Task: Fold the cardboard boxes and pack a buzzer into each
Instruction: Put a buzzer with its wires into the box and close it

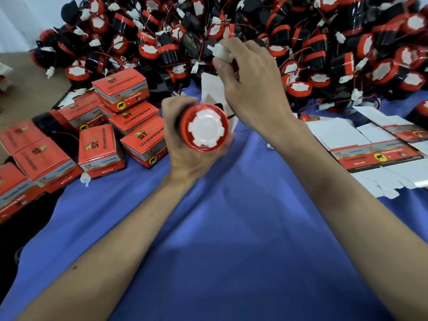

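My left hand [185, 144] grips a red buzzer [205, 127] with a white centre, its face turned toward me, above the blue cloth. My right hand [250, 82] is raised behind it and pinches the buzzer's white plug connector [220, 52] at the fingertips. A partly folded white cardboard box [212, 91] stands between and behind the two hands, mostly hidden. Flat unfolded boxes [370, 144] lie at the right, white side up with red printed strips. Closed red boxes [115, 135] are stacked at the left.
A large heap of red and black buzzers [324, 47] with white connectors and thin wires fills the back of the table. The blue cloth [231, 228] covers the near part. A brown surface [34, 84] shows at the far left.
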### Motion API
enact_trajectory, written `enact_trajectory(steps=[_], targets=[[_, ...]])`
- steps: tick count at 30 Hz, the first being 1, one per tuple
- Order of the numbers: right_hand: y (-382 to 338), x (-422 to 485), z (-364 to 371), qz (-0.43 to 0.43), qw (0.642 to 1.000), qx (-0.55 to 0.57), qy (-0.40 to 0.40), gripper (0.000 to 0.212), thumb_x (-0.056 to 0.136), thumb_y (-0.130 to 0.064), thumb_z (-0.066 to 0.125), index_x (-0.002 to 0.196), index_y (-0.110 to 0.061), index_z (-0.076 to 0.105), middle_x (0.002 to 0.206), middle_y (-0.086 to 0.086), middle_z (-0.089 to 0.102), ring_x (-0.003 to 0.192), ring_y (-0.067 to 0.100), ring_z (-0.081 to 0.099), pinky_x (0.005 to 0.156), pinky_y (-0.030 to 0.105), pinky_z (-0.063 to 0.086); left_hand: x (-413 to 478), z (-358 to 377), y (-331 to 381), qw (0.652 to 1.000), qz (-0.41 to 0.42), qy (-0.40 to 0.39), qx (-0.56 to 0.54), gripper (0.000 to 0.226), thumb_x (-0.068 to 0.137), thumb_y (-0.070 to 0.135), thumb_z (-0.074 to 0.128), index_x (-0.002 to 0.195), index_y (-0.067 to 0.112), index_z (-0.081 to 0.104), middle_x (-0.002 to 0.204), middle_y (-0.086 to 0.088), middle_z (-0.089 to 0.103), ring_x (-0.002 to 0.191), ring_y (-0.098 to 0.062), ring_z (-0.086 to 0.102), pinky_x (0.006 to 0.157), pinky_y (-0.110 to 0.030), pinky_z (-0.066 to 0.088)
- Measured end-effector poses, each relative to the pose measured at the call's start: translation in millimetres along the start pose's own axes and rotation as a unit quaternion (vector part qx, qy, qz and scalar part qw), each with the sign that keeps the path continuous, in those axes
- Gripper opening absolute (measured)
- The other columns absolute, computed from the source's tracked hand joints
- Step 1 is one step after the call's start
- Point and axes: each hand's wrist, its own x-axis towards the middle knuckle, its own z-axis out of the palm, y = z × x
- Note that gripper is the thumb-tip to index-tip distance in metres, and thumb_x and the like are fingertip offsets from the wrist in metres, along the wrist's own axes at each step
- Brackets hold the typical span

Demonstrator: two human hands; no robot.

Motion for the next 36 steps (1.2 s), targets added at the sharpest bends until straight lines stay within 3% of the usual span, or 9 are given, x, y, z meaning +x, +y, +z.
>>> enact_trajectory(steps=[3, 8, 12, 15, 18, 23, 27, 32, 36], targets=[[-5, -1, -2, -0.024, 0.998, 0.055, -0.023, 0.030, 0.102, -0.027, 0.044, 0.119, -0.005, 0.056, 0.091, -0.001, 0.049, 0.082, 0.013, 0.042, 0.070, 0.017, 0.028, -2, 1, -2, 0.998, 0.023, -0.056, 0.015, 0.058, 0.076, 0.056, 0.069, 0.102, 0.010, 0.045, 0.104, -0.003, 0.040, 0.094, -0.018, 0.046, 0.085, -0.030, 0.043], [-11, -4, -13, -0.058, 0.979, 0.151, -0.126, 0.029, 0.101, -0.025, 0.047, 0.100, 0.001, 0.058, 0.089, 0.013, 0.067, 0.083, 0.024, 0.061, 0.077, 0.033, 0.046, 0, -1, -3, 0.995, -0.007, -0.088, 0.047, 0.053, 0.072, 0.049, 0.073, 0.099, 0.012, 0.048, 0.100, -0.016, 0.045, 0.094, -0.012, 0.048, 0.083, -0.022, 0.044], [-15, -6, -15, -0.116, 0.967, 0.126, -0.191, 0.031, 0.100, -0.024, 0.049, 0.098, 0.004, 0.063, 0.087, 0.009, 0.066, 0.082, 0.017, 0.059, 0.078, 0.023, 0.044, 0, 0, 0, 0.996, -0.039, -0.086, -0.002, 0.054, 0.070, 0.030, 0.073, 0.116, 0.015, 0.049, 0.110, -0.005, 0.051, 0.102, 0.003, 0.053, 0.087, -0.019, 0.045], [-18, -8, -16, -0.137, 0.958, 0.116, -0.224, 0.031, 0.096, -0.033, 0.055, 0.111, -0.010, 0.069, 0.104, 0.000, 0.066, 0.096, 0.008, 0.058, 0.088, 0.017, 0.042, -1, -1, 0, 0.993, -0.095, -0.063, -0.020, 0.054, 0.071, 0.032, 0.072, 0.113, 0.004, 0.052, 0.107, -0.004, 0.059, 0.102, -0.008, 0.061, 0.084, -0.028, 0.050], [-17, -9, -17, -0.146, 0.955, 0.103, -0.237, 0.037, 0.091, -0.040, 0.062, 0.120, -0.018, 0.066, 0.112, -0.001, 0.063, 0.106, 0.011, 0.056, 0.096, 0.022, 0.038, -1, -2, 2, 0.991, -0.111, -0.066, -0.020, 0.041, 0.072, 0.034, 0.071, 0.105, 0.020, 0.052, 0.100, -0.013, 0.062, 0.094, -0.023, 0.063, 0.080, -0.039, 0.053], [-11, -9, -21, -0.139, 0.944, 0.144, -0.263, 0.041, 0.086, -0.035, 0.069, 0.125, -0.023, 0.062, 0.117, -0.004, 0.061, 0.111, 0.005, 0.053, 0.100, 0.019, 0.037, -2, -2, 3, 0.992, -0.104, -0.065, -0.013, 0.046, 0.073, 0.031, 0.068, 0.094, -0.008, 0.057, 0.089, 0.007, 0.059, 0.082, -0.001, 0.061, 0.073, -0.023, 0.048], [-9, -9, -22, -0.141, 0.932, 0.169, -0.288, 0.050, 0.086, -0.025, 0.070, 0.133, -0.025, 0.054, 0.123, -0.009, 0.055, 0.115, -0.001, 0.049, 0.102, 0.018, 0.037, -1, -4, 4, 0.987, -0.135, -0.044, -0.071, 0.030, 0.074, 0.025, 0.065, 0.102, 0.020, 0.055, 0.090, 0.017, 0.067, 0.087, 0.000, 0.064, 0.077, -0.022, 0.049], [-11, -12, -18, -0.167, 0.922, 0.184, -0.298, 0.042, 0.089, -0.009, 0.064, 0.130, -0.020, 0.057, 0.119, -0.006, 0.053, 0.087, -0.019, 0.046, 0.085, 0.010, 0.035, 4, -6, 6, 0.984, -0.133, -0.045, -0.108, 0.031, 0.075, 0.023, 0.060, 0.096, 0.046, 0.064, 0.089, 0.025, 0.067, 0.085, 0.002, 0.064, 0.075, -0.018, 0.049], [-7, -10, -20, -0.138, 0.914, 0.191, -0.330, 0.043, 0.089, -0.013, 0.066, 0.129, -0.025, 0.058, 0.117, -0.016, 0.050, 0.098, -0.015, 0.045, 0.088, 0.010, 0.033, 2, -7, 7, 0.980, -0.150, -0.044, -0.125, 0.033, 0.079, 0.025, 0.057, 0.097, 0.051, 0.066, 0.088, 0.027, 0.068, 0.084, 0.004, 0.065, 0.074, -0.016, 0.050]])
